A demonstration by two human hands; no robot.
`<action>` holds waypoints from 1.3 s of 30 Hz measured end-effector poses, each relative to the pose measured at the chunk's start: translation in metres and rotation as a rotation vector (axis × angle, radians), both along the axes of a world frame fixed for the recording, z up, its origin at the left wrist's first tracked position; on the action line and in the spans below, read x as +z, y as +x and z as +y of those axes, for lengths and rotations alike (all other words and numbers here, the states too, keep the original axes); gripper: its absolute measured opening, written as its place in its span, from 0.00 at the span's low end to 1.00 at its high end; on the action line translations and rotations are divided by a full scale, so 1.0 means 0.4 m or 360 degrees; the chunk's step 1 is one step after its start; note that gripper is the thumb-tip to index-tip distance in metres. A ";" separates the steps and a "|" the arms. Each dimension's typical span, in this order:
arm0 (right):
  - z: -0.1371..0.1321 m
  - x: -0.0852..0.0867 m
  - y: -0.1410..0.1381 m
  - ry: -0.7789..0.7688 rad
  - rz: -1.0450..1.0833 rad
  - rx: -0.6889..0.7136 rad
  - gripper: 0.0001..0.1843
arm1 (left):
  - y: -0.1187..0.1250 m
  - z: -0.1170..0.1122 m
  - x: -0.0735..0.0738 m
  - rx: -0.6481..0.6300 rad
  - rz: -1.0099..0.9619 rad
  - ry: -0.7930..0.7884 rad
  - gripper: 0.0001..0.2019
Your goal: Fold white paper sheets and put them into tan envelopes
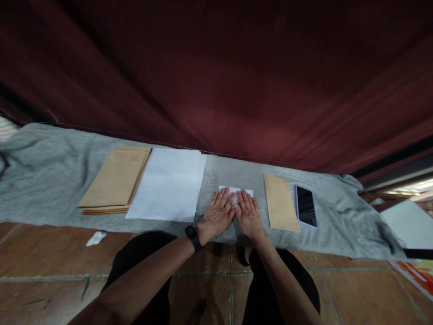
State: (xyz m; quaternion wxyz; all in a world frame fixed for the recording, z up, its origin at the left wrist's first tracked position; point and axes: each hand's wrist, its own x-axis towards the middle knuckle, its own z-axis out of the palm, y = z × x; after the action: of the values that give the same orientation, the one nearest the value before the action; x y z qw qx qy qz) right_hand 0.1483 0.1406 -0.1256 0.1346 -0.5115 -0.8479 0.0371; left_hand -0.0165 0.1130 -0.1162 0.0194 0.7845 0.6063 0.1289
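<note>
First inspector: Where do we place the hands?

Second inspector: We record the left hand (219, 214) and right hand (249, 214) side by side, palms down, extended flat, fingers slightly apart. Neither is gripping. We note a black wristband (193, 238) on the left wrist.

First inspector: And beneath them?

Second inspector: A white sheet of paper (250, 192), lying on the grey cloth (233, 165) between the white paper stack and the single envelope. We see mainly its far edge and a gap between the hands; they cover the rest, so we cannot tell whether it is folded.

First inspector: What do we list to the left?

Second inspector: A white paper stack (165, 185), its sheets slightly out of line along the right side. Next to it, at far left, we count several layers in a pile of brown envelopes (113, 178), the top one bearing faint reddish print.

First inspector: To the right?

Second inspector: A single brown envelope (281, 203) lying flat, a little apart from the right hand. Just beyond it we log a smartphone (306, 205) with a dark screen and a pale purple edge.

First inspector: The surroundings?

Second inspector: We enter a dark red curtain (216, 99) behind the cloth and brown floor tiles (203, 293) below.
</note>
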 end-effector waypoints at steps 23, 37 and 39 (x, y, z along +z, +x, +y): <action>0.005 -0.021 0.063 0.0114 -0.0120 -0.0175 0.33 | -0.046 -0.026 0.025 0.0204 0.0011 -0.0033 0.29; 0.016 0.008 0.056 -0.0041 -0.0056 -0.0232 0.33 | -0.009 -0.038 0.040 -0.0552 0.0093 0.0024 0.23; 0.022 0.019 0.055 -0.0057 0.0033 -0.0216 0.31 | -0.006 -0.049 0.037 -0.0541 0.0026 0.0004 0.23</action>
State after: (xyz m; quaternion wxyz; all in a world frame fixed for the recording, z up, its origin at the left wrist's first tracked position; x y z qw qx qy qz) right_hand 0.1702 0.1493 -0.1178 0.1364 -0.5697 -0.8090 0.0483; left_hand -0.0188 0.0932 -0.1013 0.0350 0.8768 0.4648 0.1183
